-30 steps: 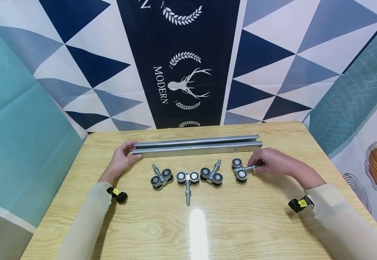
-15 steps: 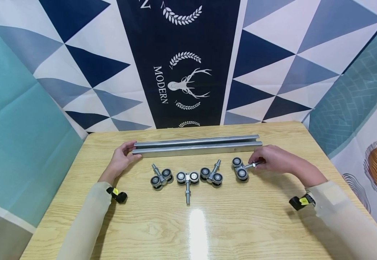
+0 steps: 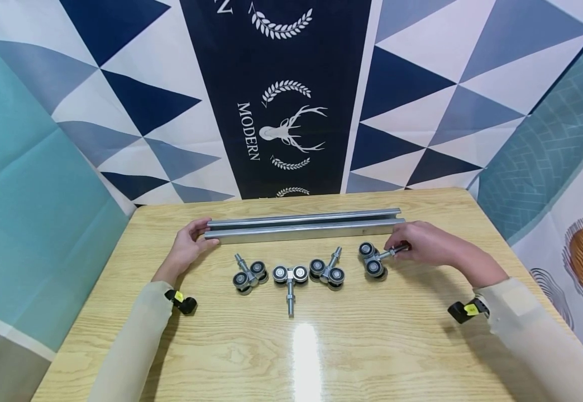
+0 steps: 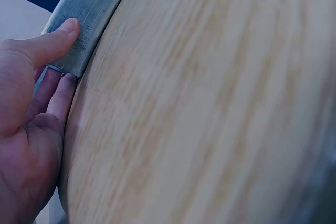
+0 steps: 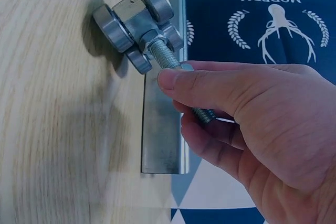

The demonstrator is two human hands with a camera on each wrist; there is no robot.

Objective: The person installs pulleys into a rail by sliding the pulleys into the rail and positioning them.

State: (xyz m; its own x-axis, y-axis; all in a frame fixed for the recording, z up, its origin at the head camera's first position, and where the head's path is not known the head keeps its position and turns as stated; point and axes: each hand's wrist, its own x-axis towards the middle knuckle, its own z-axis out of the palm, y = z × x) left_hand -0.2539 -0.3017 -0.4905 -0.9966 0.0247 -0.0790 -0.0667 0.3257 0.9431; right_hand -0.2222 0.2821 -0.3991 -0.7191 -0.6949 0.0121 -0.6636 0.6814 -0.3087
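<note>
On a wooden table [image 3: 251, 357] before a patterned cloth [image 3: 321, 72]: 3 rollers [image 3: 300, 274] in front of a metal rail [image 3: 301, 232]. Gripping its left end with the left hand [image 3: 187, 245], fingertips [image 4: 67, 83] partly hidden. Near its right end, pinching a 4th roller [image 3: 374, 269] by its partly covered bolt [image 5: 164, 56] with the right hand [image 3: 428, 244]; hard to tell whether lifted.

Your left arm [image 3: 130, 338] and right arm [image 3: 538, 335] reach forward, well apart. Your left hand [image 3: 187, 245] grips, thumb [image 4: 55, 45] straight; your right hand [image 3: 427, 245] pinches between thumb [image 5: 207, 86] and fingers [image 5: 210, 144], its wrist [image 3: 486, 273] bent inward.
</note>
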